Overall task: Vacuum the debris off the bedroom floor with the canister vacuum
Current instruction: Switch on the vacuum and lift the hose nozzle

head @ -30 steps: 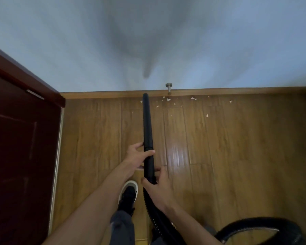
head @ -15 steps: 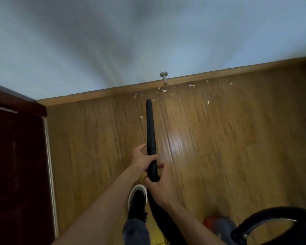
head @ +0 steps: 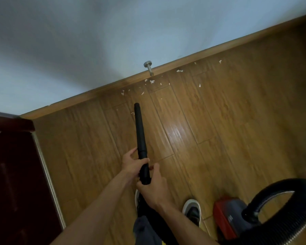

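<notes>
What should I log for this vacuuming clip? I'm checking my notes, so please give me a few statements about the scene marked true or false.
1. The left hand and the right hand both grip the black wand. True.
2. The wand's tip touches the metal door stopper. False: the tip stops short of it, with bare floor between them.
3. White scraps lie on the floor along the baseboard. True.
4. The red and grey canister stands at the left against the dark door. False: it sits at the lower right, beside the person's shoe.
</notes>
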